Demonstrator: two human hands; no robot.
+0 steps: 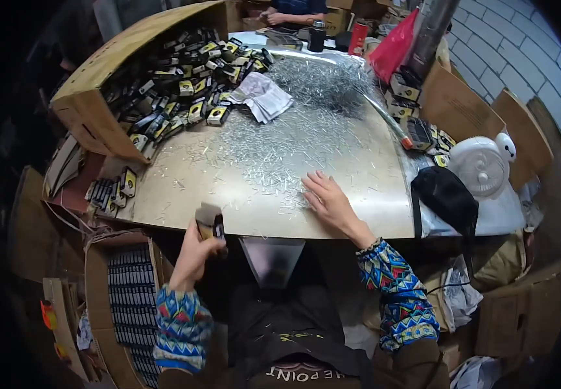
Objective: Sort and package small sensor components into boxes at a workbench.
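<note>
My left hand (pixel 196 253) grips a small black and yellow box (pixel 206 228) at the table's front edge, its grey top flap standing up. My right hand (pixel 329 202) rests palm down on the metal-topped table (pixel 228 211), fingers stretched out, at the near right side of a scatter of thin silvery metal pins, like small nails (pixel 274 172). What lies under its palm is hidden. A denser heap of the same pins (pixel 326 81) lies at the back of the table. Between my hands, a metal chute (pixel 272 259) hangs below the front edge.
At the back left, a wooden bin (pixel 92 123) spills many small boxes (pixel 189 84). A carton (pixel 95 285) of packed boxes stands at lower left. A crumpled paper (pixel 261 96) lies by the pins. At right are a white fan (pixel 481 168) and a black pouch (pixel 445 198). Another person (pixel 293 13) sits opposite.
</note>
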